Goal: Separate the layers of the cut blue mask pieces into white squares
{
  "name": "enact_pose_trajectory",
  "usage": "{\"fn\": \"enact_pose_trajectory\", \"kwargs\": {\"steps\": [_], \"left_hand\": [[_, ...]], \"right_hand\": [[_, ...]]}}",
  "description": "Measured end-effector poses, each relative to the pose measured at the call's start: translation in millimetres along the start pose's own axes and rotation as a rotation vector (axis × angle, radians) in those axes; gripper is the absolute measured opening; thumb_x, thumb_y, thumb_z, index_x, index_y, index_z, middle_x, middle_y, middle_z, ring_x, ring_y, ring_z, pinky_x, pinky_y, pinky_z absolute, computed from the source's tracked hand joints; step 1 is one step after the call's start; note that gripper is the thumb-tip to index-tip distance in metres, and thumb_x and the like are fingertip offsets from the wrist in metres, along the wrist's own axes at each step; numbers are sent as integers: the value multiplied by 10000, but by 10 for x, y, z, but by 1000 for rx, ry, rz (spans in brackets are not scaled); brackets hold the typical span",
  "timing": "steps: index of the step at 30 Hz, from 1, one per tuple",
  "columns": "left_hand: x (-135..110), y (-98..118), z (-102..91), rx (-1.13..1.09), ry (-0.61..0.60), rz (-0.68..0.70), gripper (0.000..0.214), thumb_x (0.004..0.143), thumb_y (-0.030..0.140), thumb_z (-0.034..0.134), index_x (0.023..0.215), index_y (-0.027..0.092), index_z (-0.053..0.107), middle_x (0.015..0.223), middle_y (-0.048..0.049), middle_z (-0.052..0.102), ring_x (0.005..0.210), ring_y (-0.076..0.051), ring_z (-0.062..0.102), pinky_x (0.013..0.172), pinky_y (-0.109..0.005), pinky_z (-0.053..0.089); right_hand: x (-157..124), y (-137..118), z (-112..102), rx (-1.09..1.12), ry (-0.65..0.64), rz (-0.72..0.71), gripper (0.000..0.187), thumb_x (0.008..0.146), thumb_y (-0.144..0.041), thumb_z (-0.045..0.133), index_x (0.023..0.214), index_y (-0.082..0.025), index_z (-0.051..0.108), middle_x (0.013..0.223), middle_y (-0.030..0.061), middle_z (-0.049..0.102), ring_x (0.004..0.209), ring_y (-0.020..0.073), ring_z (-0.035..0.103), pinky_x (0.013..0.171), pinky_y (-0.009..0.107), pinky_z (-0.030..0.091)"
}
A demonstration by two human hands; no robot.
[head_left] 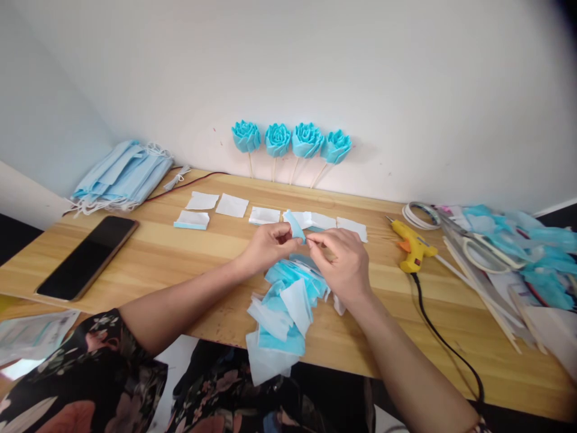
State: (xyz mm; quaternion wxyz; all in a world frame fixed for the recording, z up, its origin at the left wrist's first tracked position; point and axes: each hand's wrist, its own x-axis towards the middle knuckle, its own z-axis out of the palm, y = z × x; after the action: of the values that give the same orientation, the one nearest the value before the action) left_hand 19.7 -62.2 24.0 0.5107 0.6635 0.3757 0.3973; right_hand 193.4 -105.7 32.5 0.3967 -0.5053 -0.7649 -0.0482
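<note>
Between my two hands is a small piece of blue fabric (295, 226), folded or curled, held above the table. My left hand (271, 245) pinches it from the left with thumb and fingers. At its lower right end, the fingertips of my right hand (343, 261) are closed on it too. Below the hands lies a loose pile of blue and white fabric pieces (282, 313), some hanging over the table's front edge. Behind them is a row of white fabric squares (232, 205), one with a blue folded edge (192, 220).
Several blue fabric roses (308, 141) on sticks lean against the wall. Face masks (124, 174) are stacked at the back left, near a phone (88, 257). To the right lie a yellow glue gun (411, 243) with its cord, a tape roll (421, 215), scissors (491, 252) and blue scraps (547, 258).
</note>
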Motion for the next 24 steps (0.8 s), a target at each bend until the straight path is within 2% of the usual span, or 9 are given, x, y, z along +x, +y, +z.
{"fn": "enact_pose_trajectory", "kwargs": {"steps": [4,7,13,15,20,24], "left_hand": [[-7,17,4,71,17,38,237,777,317,638,618,164,552,579,37,433,594,-99,389,576,-254,311],[-9,26,13,18,5,20,275,772,338,636,596,167,511,566,43,407,576,-90,372,562,-250,299],[-4,51,6,-103,-5,-70,318,746,396,670,608,164,502,565,46,442,540,-73,382,526,-229,298],[-3,78,-7,-107,-12,-84,320,749,403,669,606,163,514,563,38,475,535,-76,397,523,-227,312],[-11,142,-43,-89,-42,-50,394,839,476,575,609,157,597,622,-25,609,640,-135,543,658,-270,447],[-11,116,-33,-170,-14,-81,545,873,624,477,621,157,604,641,-55,632,654,-161,570,693,-303,465]], "right_hand": [[8,-12,-5,-7,-1,3,145,886,-190,571,798,-239,675,743,5,720,724,184,636,764,352,414],[17,-26,-16,34,4,79,143,858,-179,576,754,-234,659,714,-1,704,692,178,616,767,357,412],[39,-20,-52,409,-34,501,125,842,-289,603,771,-224,681,768,5,721,736,178,636,725,308,473],[39,-8,-54,510,-47,576,143,838,-326,620,784,-214,691,794,10,732,770,185,652,752,308,490],[39,3,-53,581,-31,590,155,843,-347,635,809,-211,700,847,20,743,828,194,669,805,315,497],[49,-29,-73,539,-42,520,131,850,-326,632,808,-220,697,842,13,740,827,192,669,800,313,497]]}}
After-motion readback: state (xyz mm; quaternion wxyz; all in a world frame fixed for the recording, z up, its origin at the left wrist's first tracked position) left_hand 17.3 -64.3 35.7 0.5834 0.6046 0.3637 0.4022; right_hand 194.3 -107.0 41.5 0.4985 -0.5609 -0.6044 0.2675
